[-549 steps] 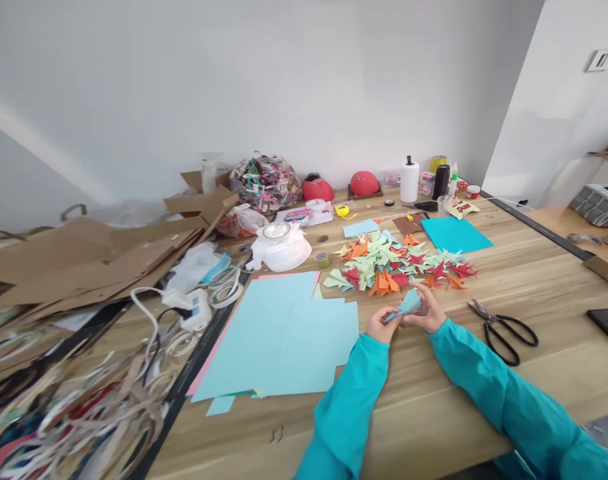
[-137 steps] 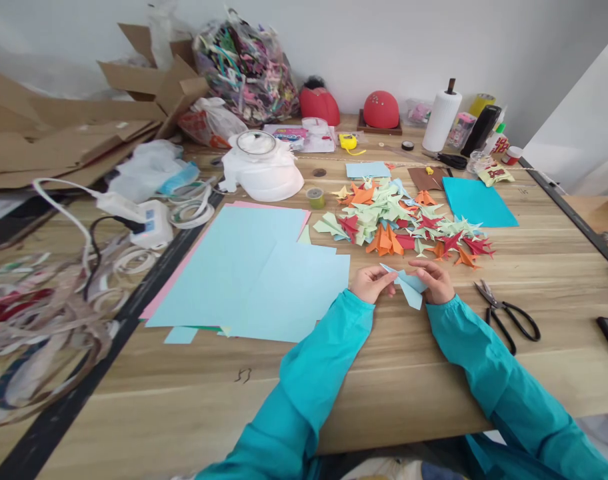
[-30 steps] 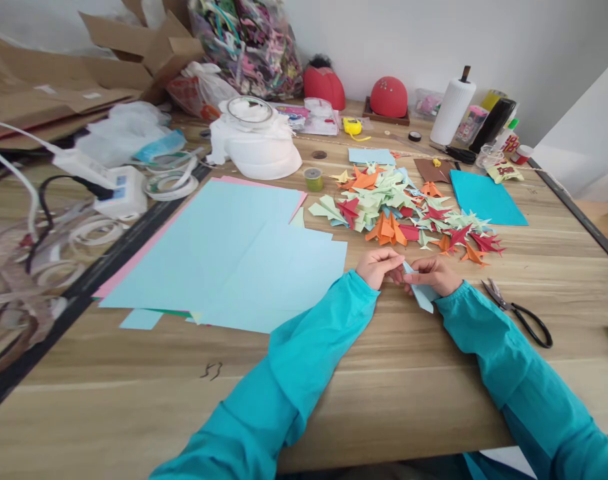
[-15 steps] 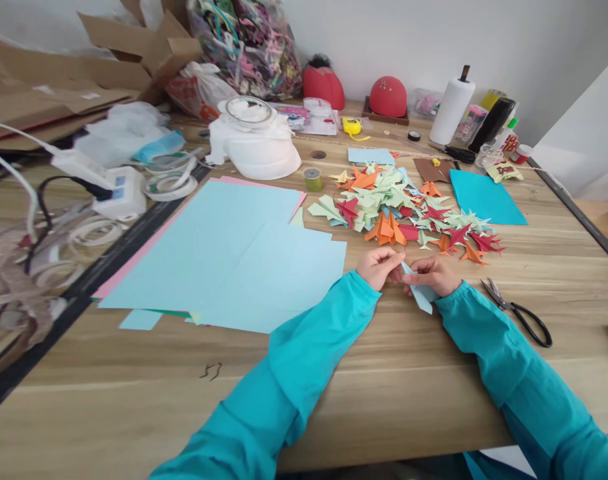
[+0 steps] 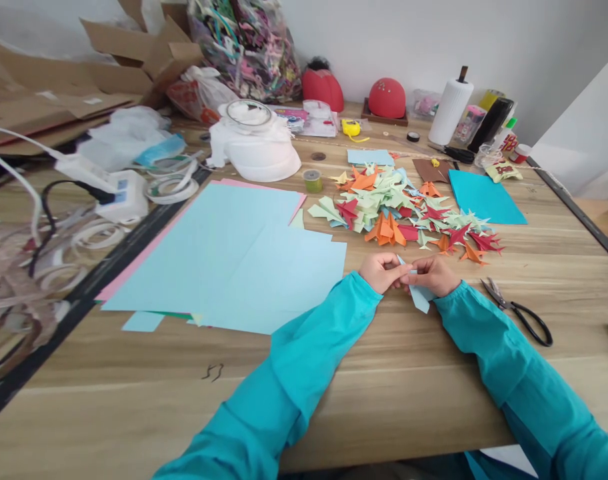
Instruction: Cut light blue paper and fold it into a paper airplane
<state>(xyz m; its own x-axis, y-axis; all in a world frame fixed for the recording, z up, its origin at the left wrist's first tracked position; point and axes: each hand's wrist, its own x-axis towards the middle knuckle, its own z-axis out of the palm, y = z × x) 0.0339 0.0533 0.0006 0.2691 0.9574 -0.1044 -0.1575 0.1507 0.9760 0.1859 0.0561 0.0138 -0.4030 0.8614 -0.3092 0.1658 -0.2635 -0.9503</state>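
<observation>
A small folded piece of light blue paper (image 5: 420, 298) is held between both hands, just above the wooden table. My left hand (image 5: 383, 272) pinches its upper edge, thumb pressed against the fingers. My right hand (image 5: 433, 275) grips the same paper from the right, fingers curled around it and partly hiding it. The fingertips of the two hands meet at the fold. Right behind them lies a heap of folded paper planes (image 5: 384, 200) in pale green, orange, red and blue. Black-handled scissors (image 5: 517, 311) rest to the right of my right hand.
Large light blue sheets (image 5: 219, 260) over pink ones lie left of my hands. Behind stand a thread spool (image 5: 313, 181), a white cap-like bundle (image 5: 259, 150) and a yellow tape measure (image 5: 351, 128). A turquoise sheet (image 5: 485, 197) lies at right; a power strip (image 5: 121, 197) and cords at left.
My left hand has shifted slightly right and down, its thumb now over the paper's fold beside my right fingertips. The folded paper has tilted and moved a little left.
</observation>
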